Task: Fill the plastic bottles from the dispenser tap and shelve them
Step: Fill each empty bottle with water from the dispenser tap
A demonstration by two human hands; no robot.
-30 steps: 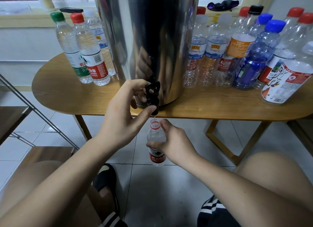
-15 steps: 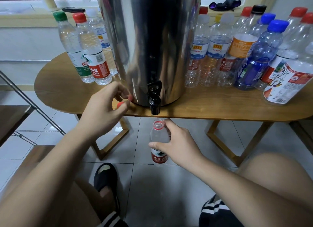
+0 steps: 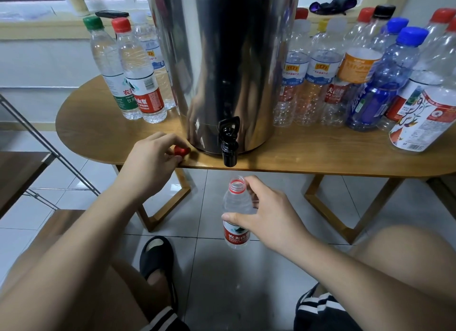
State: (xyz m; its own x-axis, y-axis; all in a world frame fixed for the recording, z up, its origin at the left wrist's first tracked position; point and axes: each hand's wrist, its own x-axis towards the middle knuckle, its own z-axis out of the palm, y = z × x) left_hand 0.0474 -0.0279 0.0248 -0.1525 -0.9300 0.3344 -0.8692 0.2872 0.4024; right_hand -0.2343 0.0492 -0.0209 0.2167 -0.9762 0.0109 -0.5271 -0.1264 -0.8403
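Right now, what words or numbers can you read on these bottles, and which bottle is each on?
"农夫山": red label of the held bottle, which the right hand grips.
"山泉" and "SPRING 550ml": the standing red-labelled bottle.
"农" and "饮用": the green-labelled bottle beside it.
All other labels are too small or blurred to read.

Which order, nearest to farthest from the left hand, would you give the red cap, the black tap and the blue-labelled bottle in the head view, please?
1. red cap: pinched by the left hand at the front edge of the table.
2. black tap: to the right, low on the dispenser.
3. blue-labelled bottle: far right, among the crowded bottles.
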